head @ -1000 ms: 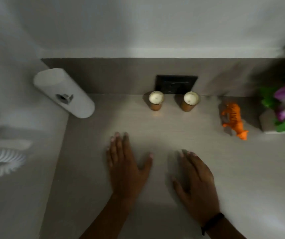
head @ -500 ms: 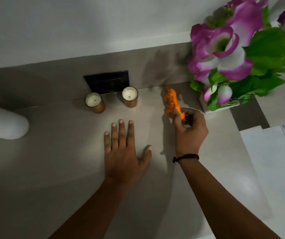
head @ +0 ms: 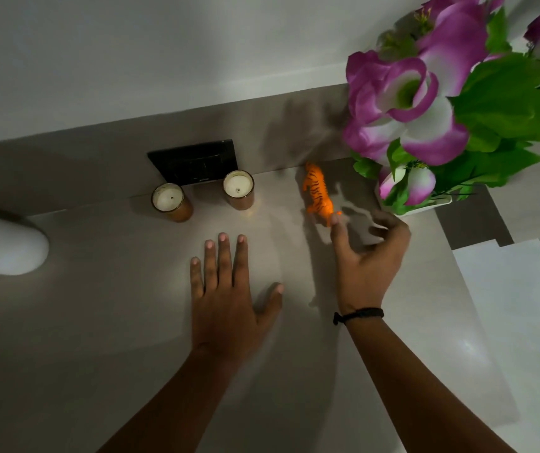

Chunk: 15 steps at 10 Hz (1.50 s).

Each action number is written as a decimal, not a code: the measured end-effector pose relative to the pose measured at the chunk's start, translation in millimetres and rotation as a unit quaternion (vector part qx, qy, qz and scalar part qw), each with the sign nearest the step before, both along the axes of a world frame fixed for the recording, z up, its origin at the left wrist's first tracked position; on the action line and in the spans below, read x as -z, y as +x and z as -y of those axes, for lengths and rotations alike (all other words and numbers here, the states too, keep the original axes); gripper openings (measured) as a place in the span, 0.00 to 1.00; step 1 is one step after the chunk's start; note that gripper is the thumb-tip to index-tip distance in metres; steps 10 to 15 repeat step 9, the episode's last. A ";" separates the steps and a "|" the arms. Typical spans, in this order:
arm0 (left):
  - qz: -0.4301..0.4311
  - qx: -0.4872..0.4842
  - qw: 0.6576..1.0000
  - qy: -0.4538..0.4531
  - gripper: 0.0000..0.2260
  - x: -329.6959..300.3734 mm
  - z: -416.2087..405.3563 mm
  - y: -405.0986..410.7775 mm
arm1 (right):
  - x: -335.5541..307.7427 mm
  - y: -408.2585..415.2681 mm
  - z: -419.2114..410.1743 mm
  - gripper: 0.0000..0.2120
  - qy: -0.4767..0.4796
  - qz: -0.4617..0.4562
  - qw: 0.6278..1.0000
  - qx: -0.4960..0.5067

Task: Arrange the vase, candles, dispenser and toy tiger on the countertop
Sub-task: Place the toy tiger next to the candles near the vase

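The orange toy tiger [head: 317,194] stands near the back wall, between two candles and the vase. My right hand [head: 366,263] is just in front of it with fingers spread; the thumb tip touches the tiger's near end. My left hand [head: 229,302] lies flat, palm down, on the countertop [head: 98,338]. Two amber glass candles [head: 168,199] [head: 238,188] stand side by side at the back. A white vase [head: 425,207] with purple flowers sits at the back right. The white dispenser [head: 4,246] pokes in from the left edge.
A black wall socket plate [head: 193,161] sits behind the candles. The big flowers and leaves [head: 441,103] overhang the counter's right end. The counter ends on the right at a pale floor [head: 523,305].
My right hand has let go of the tiger and its fingers have spread. Before that it reached from the counter's middle to grip it. My view swung right; the left hand stayed flat.
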<state>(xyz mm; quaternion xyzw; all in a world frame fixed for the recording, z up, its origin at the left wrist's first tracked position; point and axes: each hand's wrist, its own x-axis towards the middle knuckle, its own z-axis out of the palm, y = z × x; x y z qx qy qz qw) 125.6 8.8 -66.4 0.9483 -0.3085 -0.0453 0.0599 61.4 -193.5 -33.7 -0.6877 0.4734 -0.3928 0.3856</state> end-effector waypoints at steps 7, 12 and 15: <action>0.029 -0.014 0.999 -0.035 0.44 -31.4 -13.4 -4.7 | -25.8 1.7 77.5 0.34 -0.001 -0.015 1.000 -0.003; 0.092 -0.049 0.988 -0.115 0.45 -115.8 -11.0 22.2 | -123.5 23.7 61.8 0.53 -0.019 0.018 0.998 -0.063; 0.092 -0.049 0.988 -0.115 0.45 -115.8 -11.0 22.2 | -123.5 23.7 61.8 0.53 -0.019 0.018 0.998 -0.063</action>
